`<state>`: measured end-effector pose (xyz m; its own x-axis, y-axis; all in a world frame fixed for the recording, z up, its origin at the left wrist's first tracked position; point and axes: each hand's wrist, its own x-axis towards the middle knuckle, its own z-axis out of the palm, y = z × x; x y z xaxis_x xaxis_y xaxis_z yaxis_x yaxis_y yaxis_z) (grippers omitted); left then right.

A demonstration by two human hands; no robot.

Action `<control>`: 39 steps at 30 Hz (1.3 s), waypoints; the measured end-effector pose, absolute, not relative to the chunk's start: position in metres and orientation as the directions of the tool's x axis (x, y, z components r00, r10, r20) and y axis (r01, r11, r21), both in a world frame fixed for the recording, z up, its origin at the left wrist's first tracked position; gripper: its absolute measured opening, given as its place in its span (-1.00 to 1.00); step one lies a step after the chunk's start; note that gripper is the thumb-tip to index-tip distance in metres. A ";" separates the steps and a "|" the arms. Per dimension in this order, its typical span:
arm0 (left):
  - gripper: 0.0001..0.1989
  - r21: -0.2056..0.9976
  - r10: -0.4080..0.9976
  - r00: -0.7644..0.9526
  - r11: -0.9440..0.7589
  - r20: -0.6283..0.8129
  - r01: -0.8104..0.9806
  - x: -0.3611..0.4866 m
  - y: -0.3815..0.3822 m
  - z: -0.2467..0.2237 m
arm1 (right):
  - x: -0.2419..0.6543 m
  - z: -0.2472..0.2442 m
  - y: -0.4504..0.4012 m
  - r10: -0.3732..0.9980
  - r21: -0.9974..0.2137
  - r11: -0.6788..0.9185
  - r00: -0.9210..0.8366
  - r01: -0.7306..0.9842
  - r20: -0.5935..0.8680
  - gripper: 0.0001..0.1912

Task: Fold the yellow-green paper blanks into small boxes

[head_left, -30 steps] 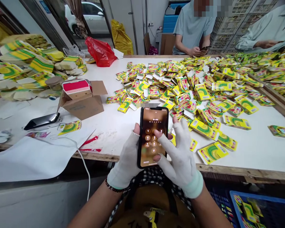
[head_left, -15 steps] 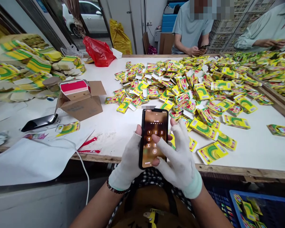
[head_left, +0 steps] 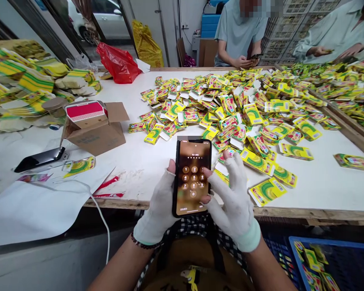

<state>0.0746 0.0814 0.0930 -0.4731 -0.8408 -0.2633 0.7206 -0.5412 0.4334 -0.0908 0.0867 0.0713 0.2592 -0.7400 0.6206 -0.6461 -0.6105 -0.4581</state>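
Observation:
Upright in my left hand (head_left: 158, 202) is a smartphone (head_left: 186, 204), its lit screen showing a number keypad. The left thumb lies along the phone's left edge, while the other fingers are hidden behind it. My right hand (head_left: 232, 198) hovers over the phone's right side with its fingers spread, the index fingertip near the right column of keys. Both hands wear white gloves with bare fingertips. Beyond the phone spreads a pile of small yellow and green boxes (head_left: 212, 131), several with open white flaps.
Left on the white table (head_left: 133, 161) stand a cardboard box (head_left: 100, 135), a black device (head_left: 39, 159) and stacked flat cartons (head_left: 27, 76). A red bag (head_left: 118, 62) lies behind. A blue crate (head_left: 336, 242) sits low right. Two people (head_left: 238, 36) are across the table.
My right index finger has shifted from the middle of the keypad to its right edge. The view has turned slightly right. Across the table, the right-hand person's hands have moved apart.

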 end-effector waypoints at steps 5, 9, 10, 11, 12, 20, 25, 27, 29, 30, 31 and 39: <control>-0.40 0.410 -0.844 -0.482 -0.536 -0.236 0.738 0.077 0.080 0.095 | -0.094 0.071 0.089 -0.741 -0.505 -0.629 0.258 -0.592 0.620 -0.46; -0.35 0.443 -0.850 -0.472 -0.526 -0.236 0.726 0.078 0.078 0.100 | -0.099 0.070 0.090 -0.732 -0.548 -0.638 0.205 -0.541 0.650 -0.44; -0.35 0.456 -0.857 -0.460 -0.515 -0.234 0.726 0.078 0.077 0.101 | -0.100 0.069 0.090 -0.743 -0.557 -0.625 0.200 -0.547 0.638 -0.45; -0.36 0.465 -0.866 -0.446 -0.499 -0.229 0.731 0.078 0.077 0.102 | -0.101 0.068 0.090 -0.756 -0.564 -0.611 0.199 -0.555 0.623 -0.48; -0.37 0.468 -0.875 -0.429 -0.482 -0.223 0.740 0.077 0.077 0.103 | -0.101 0.067 0.090 -0.768 -0.569 -0.600 0.205 -0.562 0.607 -0.50; -0.40 0.462 -0.884 -0.389 -0.467 -0.258 0.754 0.081 0.078 0.102 | -0.097 0.063 0.091 -0.788 -0.565 -0.584 0.242 -0.582 0.565 -0.51; -0.35 0.406 -0.862 -0.473 -0.504 -0.181 0.763 0.082 0.079 0.105 | -0.095 0.064 0.089 -0.762 -0.551 -0.609 0.228 -0.570 0.606 -0.50; -0.31 0.388 -0.844 -0.524 -0.523 -0.113 0.759 0.081 0.080 0.105 | -0.094 0.069 0.086 -0.727 -0.518 -0.637 0.223 -0.570 0.649 -0.50; -0.30 0.384 -0.836 -0.543 -0.529 -0.081 0.757 0.081 0.081 0.104 | -0.091 0.078 0.082 -0.691 -0.474 -0.661 0.225 -0.582 0.687 -0.49; -0.33 0.387 -0.842 -0.533 -0.521 -0.086 0.761 0.080 0.082 0.102 | -0.089 0.083 0.079 -0.675 -0.452 -0.670 0.231 -0.589 0.701 -0.48; -0.36 0.392 -0.849 -0.519 -0.513 -0.100 0.763 0.080 0.083 0.101 | -0.086 0.087 0.077 -0.662 -0.432 -0.677 0.236 -0.595 0.712 -0.48; -0.48 0.467 -0.864 -0.465 -0.498 -0.193 0.730 0.075 0.088 0.102 | -0.066 0.109 0.066 -0.635 -0.360 -0.678 0.264 -0.641 0.726 -0.44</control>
